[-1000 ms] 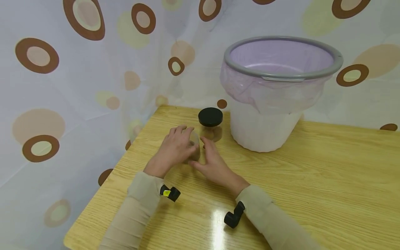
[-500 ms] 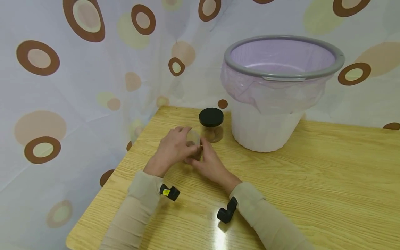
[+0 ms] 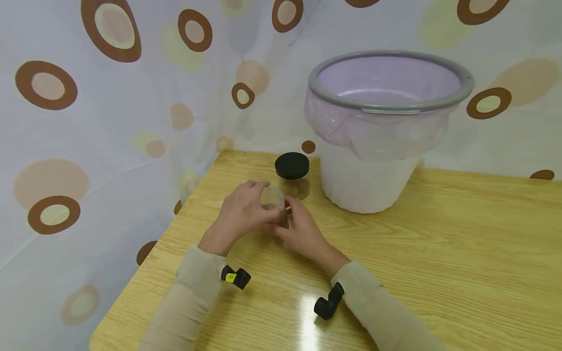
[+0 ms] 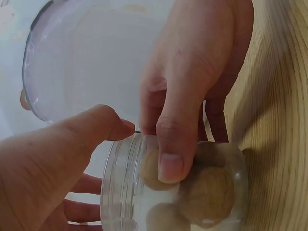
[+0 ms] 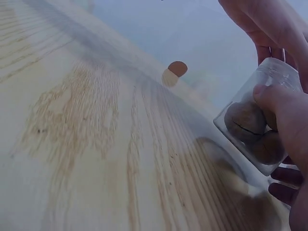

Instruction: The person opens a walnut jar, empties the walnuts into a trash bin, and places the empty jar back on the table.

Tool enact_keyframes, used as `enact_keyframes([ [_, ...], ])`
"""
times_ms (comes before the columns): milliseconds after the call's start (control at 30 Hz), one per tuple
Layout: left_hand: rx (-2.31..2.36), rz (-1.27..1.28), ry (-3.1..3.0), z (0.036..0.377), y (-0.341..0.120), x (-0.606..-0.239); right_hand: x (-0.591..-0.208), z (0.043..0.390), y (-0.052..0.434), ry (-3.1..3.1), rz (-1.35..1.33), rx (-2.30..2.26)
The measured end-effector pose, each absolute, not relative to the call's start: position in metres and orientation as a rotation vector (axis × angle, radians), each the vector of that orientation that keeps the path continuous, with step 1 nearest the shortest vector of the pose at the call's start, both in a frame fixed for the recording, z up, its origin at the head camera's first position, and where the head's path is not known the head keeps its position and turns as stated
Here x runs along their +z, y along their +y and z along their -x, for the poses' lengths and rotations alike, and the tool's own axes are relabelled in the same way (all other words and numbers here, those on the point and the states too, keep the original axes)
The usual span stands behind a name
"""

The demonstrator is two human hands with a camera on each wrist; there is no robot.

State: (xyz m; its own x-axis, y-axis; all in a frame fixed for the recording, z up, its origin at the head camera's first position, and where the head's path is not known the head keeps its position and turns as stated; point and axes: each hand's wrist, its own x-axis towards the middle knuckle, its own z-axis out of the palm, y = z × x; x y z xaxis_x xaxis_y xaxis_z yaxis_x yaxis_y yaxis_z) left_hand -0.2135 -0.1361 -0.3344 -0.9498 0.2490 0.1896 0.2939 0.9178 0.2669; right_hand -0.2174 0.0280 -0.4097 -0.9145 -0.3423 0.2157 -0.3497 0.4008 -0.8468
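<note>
Yellow wood-grain worktop (image 3: 417, 273) beneath; left hand (image 3: 241, 207) and right hand (image 3: 305, 231), fingers curled, grasp a clear cylindrical jar (image 4: 142, 202) of round brown nuts (image 4: 209, 192); just behind stands a black-lidded clear jar (image 3: 292, 171).

We see a little yellow label (image 3: 230, 277) on the black wrist camera (image 3: 243, 279) behind the left grip (image 3: 241, 208), but its marks are too tiny for us to read.

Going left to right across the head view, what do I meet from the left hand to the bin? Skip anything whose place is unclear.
Left hand, clear jar, right hand, lined white bin.
</note>
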Motion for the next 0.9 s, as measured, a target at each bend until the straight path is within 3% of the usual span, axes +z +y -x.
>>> enact_keyframes([
  [900, -0.969, 0.589, -2.860, 0.202, -0.087, -0.331, -0.386, 0.187, 0.096, -2.632, -0.756, 1.465],
])
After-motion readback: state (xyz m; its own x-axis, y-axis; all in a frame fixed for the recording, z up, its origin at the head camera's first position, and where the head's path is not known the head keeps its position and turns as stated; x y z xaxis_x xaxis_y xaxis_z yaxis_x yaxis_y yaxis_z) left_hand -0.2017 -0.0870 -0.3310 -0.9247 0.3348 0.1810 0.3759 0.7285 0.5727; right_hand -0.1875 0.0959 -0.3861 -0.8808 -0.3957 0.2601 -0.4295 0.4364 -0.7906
